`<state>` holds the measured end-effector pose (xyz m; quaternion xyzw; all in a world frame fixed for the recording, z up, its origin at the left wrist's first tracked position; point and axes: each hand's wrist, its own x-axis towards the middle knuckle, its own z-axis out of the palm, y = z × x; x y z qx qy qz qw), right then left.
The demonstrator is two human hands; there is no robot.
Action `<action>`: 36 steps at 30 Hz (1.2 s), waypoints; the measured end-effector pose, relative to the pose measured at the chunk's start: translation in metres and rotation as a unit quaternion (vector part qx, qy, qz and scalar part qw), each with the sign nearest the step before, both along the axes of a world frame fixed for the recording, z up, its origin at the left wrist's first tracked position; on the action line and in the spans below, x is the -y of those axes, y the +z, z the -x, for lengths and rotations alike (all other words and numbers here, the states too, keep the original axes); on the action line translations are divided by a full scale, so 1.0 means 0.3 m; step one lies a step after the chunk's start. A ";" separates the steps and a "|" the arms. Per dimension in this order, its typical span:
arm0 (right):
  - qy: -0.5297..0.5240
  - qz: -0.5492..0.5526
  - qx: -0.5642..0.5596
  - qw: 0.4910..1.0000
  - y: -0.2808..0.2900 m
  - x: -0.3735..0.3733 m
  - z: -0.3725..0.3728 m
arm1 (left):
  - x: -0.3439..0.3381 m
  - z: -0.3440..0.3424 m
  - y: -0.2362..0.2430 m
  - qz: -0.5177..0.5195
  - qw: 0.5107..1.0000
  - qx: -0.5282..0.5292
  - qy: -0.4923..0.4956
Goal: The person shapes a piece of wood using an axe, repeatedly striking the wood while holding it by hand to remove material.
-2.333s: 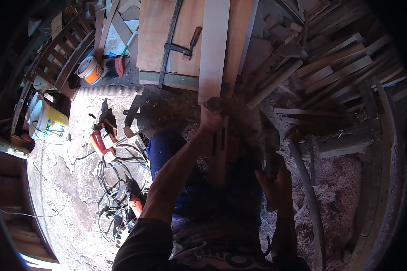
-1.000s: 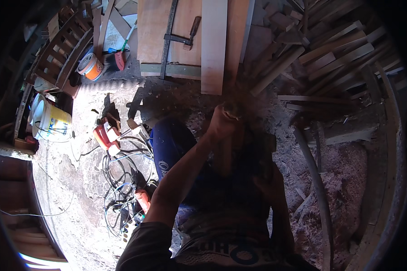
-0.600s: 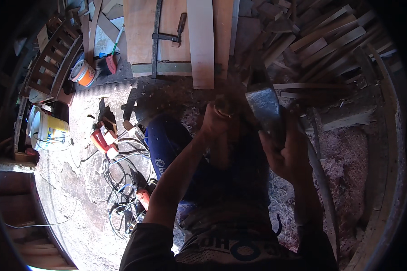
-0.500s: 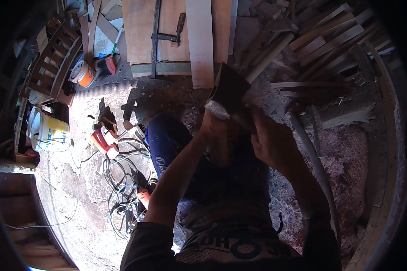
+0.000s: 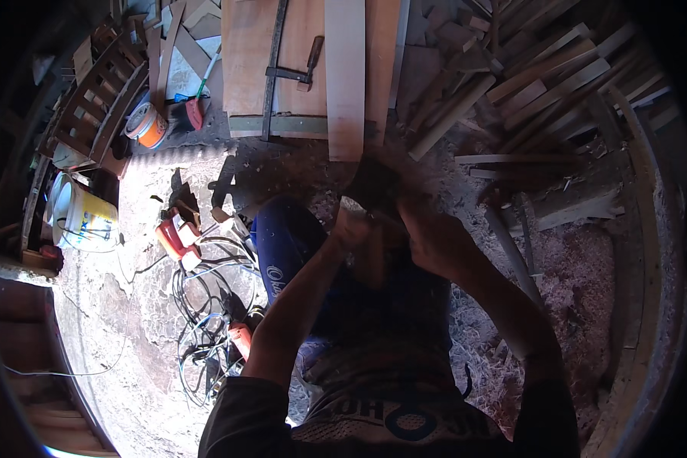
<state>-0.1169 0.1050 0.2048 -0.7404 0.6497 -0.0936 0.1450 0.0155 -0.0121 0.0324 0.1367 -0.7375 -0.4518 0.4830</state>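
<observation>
A dark, broad-headed tool (image 5: 374,183) is held up in front of my knees, its outline smeared by motion. My right hand (image 5: 431,240) is closed round its narrower right side, which looks like a handle. Just below the head, my left hand (image 5: 349,230) is closed in deep shade. A small whitish patch (image 5: 351,204) shows at the top of its fingers, but I cannot make out what they hold. Beneath the hands, a brownish shape (image 5: 372,259) stands between my blue-trousered legs; shadow hides its kind.
Ahead lies a wooden panel (image 5: 301,103) with a bar clamp (image 5: 305,72) and a pale board (image 5: 345,84) on it. Stacked offcuts (image 5: 542,84) fill the far right. Cables (image 5: 198,305) and a red power tool (image 5: 177,237) lie left, near a white bucket (image 5: 90,215).
Both hands and the dark tool have come down slightly toward me and a little left. The tool's head is lower and more blurred. The surroundings have shifted slightly in view.
</observation>
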 end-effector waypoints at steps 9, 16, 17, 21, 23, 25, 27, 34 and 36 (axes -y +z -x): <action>-0.084 0.248 0.292 0.920 0.066 -0.031 0.051 | 0.042 -0.017 -0.106 -0.208 0.973 0.024 -0.098; -0.045 -0.021 0.000 0.999 -0.176 -0.006 0.098 | 0.049 0.020 -0.138 -0.195 0.961 -0.142 -0.134; -0.044 -0.002 0.042 0.998 -0.217 -0.022 0.110 | 0.067 0.035 -0.136 -0.277 0.945 -0.129 -0.113; -0.077 0.099 0.162 0.979 -0.350 -0.071 0.135 | 0.171 0.112 -0.087 -0.316 0.942 -0.050 -0.103; -0.103 0.121 0.230 0.960 -0.376 -0.108 0.134 | 0.154 0.105 -0.005 -0.215 0.976 -0.019 -0.038; -0.141 0.131 0.333 0.923 -0.370 -0.141 0.129 | 0.068 0.059 0.134 0.005 0.996 -0.047 0.074; -0.232 0.027 0.423 0.875 -0.334 -0.158 0.123 | 0.016 -0.003 0.328 0.049 0.982 -0.086 0.164; -0.157 0.279 0.266 0.909 -0.215 -0.056 0.120 | -0.019 0.119 0.673 -0.186 0.969 -0.157 -0.047; -0.205 0.208 0.371 0.881 -0.224 -0.057 0.155 | -0.068 0.210 0.577 -0.317 0.930 -0.177 -0.063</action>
